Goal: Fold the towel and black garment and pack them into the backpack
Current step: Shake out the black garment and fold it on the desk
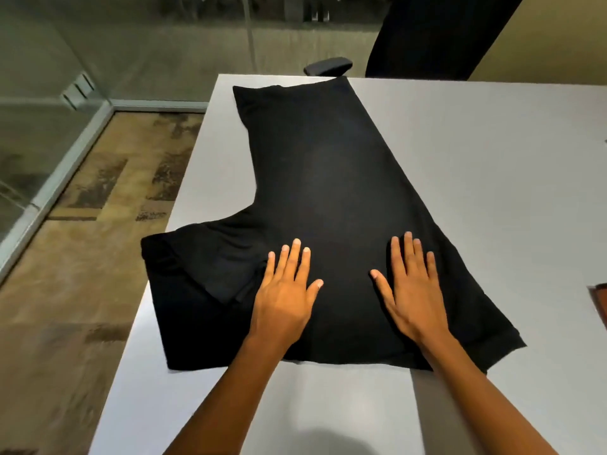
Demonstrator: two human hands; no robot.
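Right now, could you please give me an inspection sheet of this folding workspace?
Surface: white table, bare on the right side.
Job's things: black garment lies spread flat along the table, one sleeve sticking out to the left near the table edge; towel and backpack not in view.
Clutter: a brown item cut off at the right edge, too little shown to identify.
Hands: left hand and right hand both lie flat, fingers straight, pressing on the garment's near end.
Cables: nothing seen.
Surroundings: black chair behind the table, glass partition on the left, patterned floor.
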